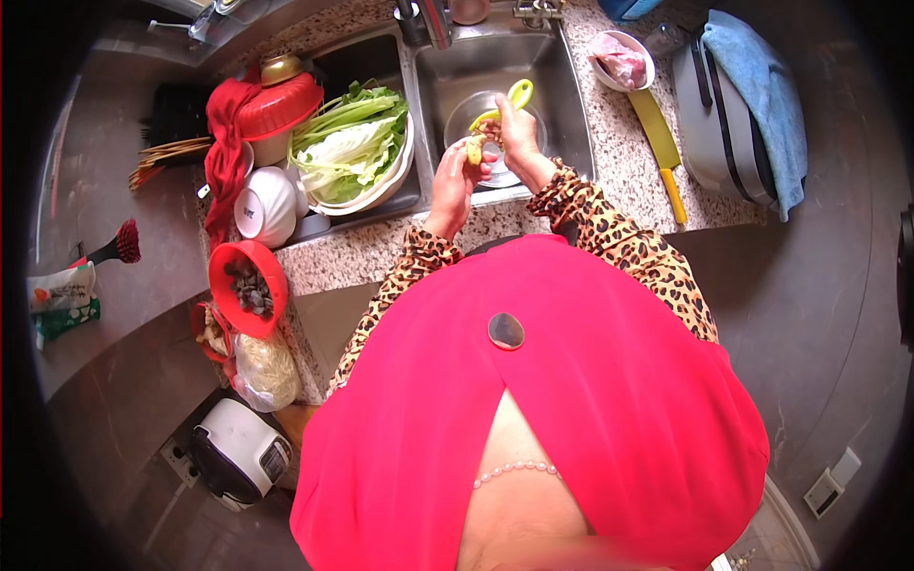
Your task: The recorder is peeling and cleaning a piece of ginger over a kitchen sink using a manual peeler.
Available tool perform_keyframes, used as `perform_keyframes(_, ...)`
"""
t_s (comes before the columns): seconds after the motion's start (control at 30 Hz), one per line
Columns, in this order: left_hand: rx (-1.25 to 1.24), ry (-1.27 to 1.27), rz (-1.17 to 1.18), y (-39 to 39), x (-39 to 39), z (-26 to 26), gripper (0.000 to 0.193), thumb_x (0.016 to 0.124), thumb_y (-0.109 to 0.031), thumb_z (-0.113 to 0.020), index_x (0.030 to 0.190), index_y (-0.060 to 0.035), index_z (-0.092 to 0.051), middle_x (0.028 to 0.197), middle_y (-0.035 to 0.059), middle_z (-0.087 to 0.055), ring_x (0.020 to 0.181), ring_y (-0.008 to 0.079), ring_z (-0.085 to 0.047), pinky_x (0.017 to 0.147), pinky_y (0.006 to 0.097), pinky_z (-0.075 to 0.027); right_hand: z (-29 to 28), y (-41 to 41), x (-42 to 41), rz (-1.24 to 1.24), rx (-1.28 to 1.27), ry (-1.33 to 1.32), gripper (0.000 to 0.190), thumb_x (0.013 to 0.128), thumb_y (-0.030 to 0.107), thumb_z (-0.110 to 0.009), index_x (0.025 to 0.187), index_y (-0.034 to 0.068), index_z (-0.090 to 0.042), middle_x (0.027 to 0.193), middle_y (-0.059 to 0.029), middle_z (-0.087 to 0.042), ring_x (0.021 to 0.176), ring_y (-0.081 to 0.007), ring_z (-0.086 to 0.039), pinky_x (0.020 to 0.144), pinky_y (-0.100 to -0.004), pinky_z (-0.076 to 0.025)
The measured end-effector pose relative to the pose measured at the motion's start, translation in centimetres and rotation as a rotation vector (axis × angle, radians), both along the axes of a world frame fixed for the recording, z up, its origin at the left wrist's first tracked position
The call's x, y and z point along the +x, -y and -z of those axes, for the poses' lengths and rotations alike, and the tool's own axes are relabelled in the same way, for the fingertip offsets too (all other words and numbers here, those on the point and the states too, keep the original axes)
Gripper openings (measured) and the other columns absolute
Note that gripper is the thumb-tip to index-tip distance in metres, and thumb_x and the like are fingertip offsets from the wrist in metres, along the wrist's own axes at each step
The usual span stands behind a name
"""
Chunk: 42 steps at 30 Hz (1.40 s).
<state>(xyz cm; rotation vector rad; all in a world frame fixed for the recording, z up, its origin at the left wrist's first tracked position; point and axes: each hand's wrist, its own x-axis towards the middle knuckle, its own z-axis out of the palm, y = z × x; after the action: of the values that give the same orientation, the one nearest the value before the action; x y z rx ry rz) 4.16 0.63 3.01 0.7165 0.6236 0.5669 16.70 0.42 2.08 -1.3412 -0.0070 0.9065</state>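
My left hand [450, 187] holds a small, pale-yellow peeled piece [474, 150], perhaps ginger or potato, over the right basin of the steel sink [493, 63]. A lime-green peeler [522, 93] is gripped in my right hand [523, 137], its head close to the yellow piece. Below both hands, a clear bowl [463, 111] sits in the basin. Brownish pieces [490, 130] show between my hands, over the bowl; what they are is too small to tell. My fingers partly hide the peeler's head and the bowl's contents.
A white basin of leafy greens [350, 153] rests over the left sink basin. On the right counter, a bowl of raw meat [620, 61] stands by a yellow-handled cleaver [657, 135] and a grey bin-like container [721, 135]. White bowls [265, 207] and a red colander [246, 285] stand left.
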Motion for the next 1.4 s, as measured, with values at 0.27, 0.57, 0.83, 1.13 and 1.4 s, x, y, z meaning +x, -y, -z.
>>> perform_keyframes(0.27, 0.121, -0.149, -0.057, 0.2, 0.6, 1.3, 0.029, 0.086, -0.025, -0.034, 0.102, -0.0034, -0.043, 0.079, 0.004, -0.055, 0.061, 0.0065, -0.045, 0.057, 0.0187, -0.039, -0.4, 0.4, 0.2, 0.07, -0.012, 0.082, 0.034, 0.076, 0.032, -0.052, 0.07, -0.001, -0.053, 0.056, -0.0082, -0.056, 0.045, -0.0126, -0.054, 0.039, -0.0216, -0.043)
perform_keyframes(0.57, 0.281, -0.171, -0.096, 0.7, 1.3, 1.3, 0.021, 0.085, -0.02, -0.041, 0.096, -0.0037, -0.048, 0.074, -0.0003, -0.052, 0.06, 0.0033, -0.043, 0.055, 0.0177, -0.038, -0.4, 0.2, -0.4, -0.152, -0.358, 0.627, 0.039, 0.076, 0.037, -0.052, 0.072, -0.003, -0.056, 0.058, -0.01, -0.057, 0.054, -0.0142, -0.057, 0.046, -0.0247, -0.044)
perform_keyframes(0.83, 0.111, -0.145, -0.085, 0.2, 0.1, 1.4, 0.022, 0.084, -0.019, -0.042, 0.097, -0.0014, -0.048, 0.071, 0.0006, -0.049, 0.057, 0.0046, -0.042, 0.051, 0.0184, -0.039, 2.8, -0.3, -0.1, 0.032, -0.347, 0.409, 0.039, 0.078, 0.031, -0.048, 0.077, -0.008, -0.052, 0.069, -0.0164, -0.057, 0.054, -0.0222, -0.058, 0.045, -0.0285, -0.047)
perform_keyframes(1.13, -0.391, 0.012, -0.079, -0.7, -1.0, 2.0, 0.02, 0.084, -0.02, -0.041, 0.098, -0.0086, -0.049, 0.073, 0.0014, -0.049, 0.062, 0.0103, -0.044, 0.059, 0.0254, -0.04, 1.0, 0.0, 0.1, -0.005, -0.037, -0.037, 0.032, 0.076, 0.03, -0.051, 0.076, -0.002, -0.053, 0.061, -0.012, -0.057, 0.051, -0.0173, -0.057, 0.045, -0.0254, -0.046)
perform_keyframes(1.4, -0.401, 0.034, -0.169, -0.1, 0.7, 1.0, 0.015, 0.084, -0.014, -0.04, 0.09, -0.002, -0.046, 0.075, 0.0067, -0.048, 0.063, 0.0123, -0.043, 0.058, 0.0248, -0.039, 1.0, 0.2, -1.2, -0.118, -0.31, 0.634, 0.047, 0.076, 0.043, -0.045, 0.068, -0.002, -0.058, 0.059, -0.0153, -0.057, 0.054, -0.025, -0.057, 0.054, -0.0352, -0.043)
